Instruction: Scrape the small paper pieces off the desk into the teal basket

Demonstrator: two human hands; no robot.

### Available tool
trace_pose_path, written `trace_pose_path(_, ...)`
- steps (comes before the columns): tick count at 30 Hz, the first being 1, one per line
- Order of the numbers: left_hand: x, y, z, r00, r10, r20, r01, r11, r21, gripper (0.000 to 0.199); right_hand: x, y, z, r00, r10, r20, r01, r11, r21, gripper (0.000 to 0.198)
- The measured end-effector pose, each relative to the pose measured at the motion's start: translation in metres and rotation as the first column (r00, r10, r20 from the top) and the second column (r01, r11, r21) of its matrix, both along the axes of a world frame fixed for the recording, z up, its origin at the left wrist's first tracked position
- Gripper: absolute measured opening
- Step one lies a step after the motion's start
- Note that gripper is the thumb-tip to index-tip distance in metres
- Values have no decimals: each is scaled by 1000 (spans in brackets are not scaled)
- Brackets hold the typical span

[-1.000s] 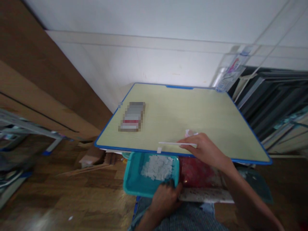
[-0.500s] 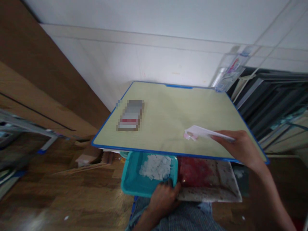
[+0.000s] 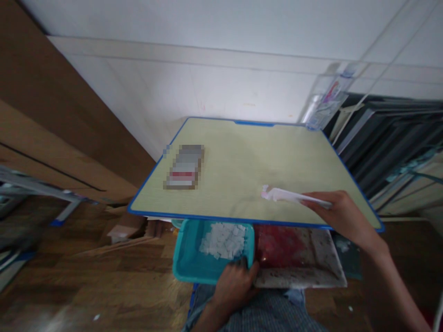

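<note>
My right hand (image 3: pixel 337 210) pinches the near end of a thin white flat strip-like tool (image 3: pixel 290 195) above the right part of a pale yellow table top (image 3: pixel 221 161) with a blue edge. Small pale pink and white bits (image 3: pixel 266 191) are at the tool's far tip; whether they stick to it cannot be made out. Down at my lap, my left hand (image 3: pixel 234 280) is closed at the near right corner of a teal basin (image 3: pixel 187 272), gripping its rim. A dark thing, too small to name, shows at its fingers. Many small white square pieces (image 3: pixel 224 240) lie in the basin.
A stained white tray (image 3: pixel 325 279) with a red patch adjoins the basin. A blurred-out phone-like object (image 3: pixel 185 167) lies on the table's left. A clear plastic bottle (image 3: pixel 327 101) stands at the back right corner. Dark stacked panels (image 3: pixel 391 124) lean at right; cardboard (image 3: pixel 128 230) lies at left.
The white tool has tipped flatter and dropped lower, its tip now at the small bits. My right hand has turned slightly. The left hand stays at the basin; the view shifts a little.
</note>
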State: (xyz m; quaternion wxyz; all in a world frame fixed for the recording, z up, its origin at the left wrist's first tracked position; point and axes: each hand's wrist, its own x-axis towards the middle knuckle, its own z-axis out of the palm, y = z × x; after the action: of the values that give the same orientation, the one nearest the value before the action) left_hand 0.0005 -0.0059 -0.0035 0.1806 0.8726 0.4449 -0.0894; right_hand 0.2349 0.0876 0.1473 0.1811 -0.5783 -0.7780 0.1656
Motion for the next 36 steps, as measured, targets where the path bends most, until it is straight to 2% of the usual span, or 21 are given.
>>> trace_pose_path(2,0,0,-1,1000,-7,0,7,1000,7,43,-5,1,-2,1000,-4,0,4,999,33,28)
trace_pose_path(5,0,0,-1,1000,-9,-11,9,1000,2,42,-10,2,-3,997,72,-37,-71,997,19,26)
trace_pose_path(8,-1,0,-2,1000,-11,-16,11,1000,-15,40,-10,1,-2,998,18,-68,-10,993,119,24)
trace_pose_path(10,-1,0,-2,1000,-13,-12,13,1000,-21,41,-7,0,-2,995,-12,-98,26,990,141,22)
trace_pose_path(17,0,1,-1,1000,-14,-9,14,1000,-22,43,-10,-2,-6,991,68,-114,-58,994,89,20)
trace_pose_path(21,0,0,0,1000,-13,-6,13,1000,-16,43,-17,-2,-7,969,196,-148,-194,981,29,19)
trace_pose_path(26,1,1,-1,1000,-2,-14,1,1000,-20,41,-16,-4,-4,982,77,-171,-61,994,92,20)
trace_pose_path(32,0,1,-2,1000,-9,-20,8,999,-50,47,-10,-7,-7,984,82,-158,-83,997,1,19)
trace_pose_path(36,0,1,-3,1000,-9,-7,9,999,-47,50,-11,-9,-7,990,30,-140,-24,999,43,21)
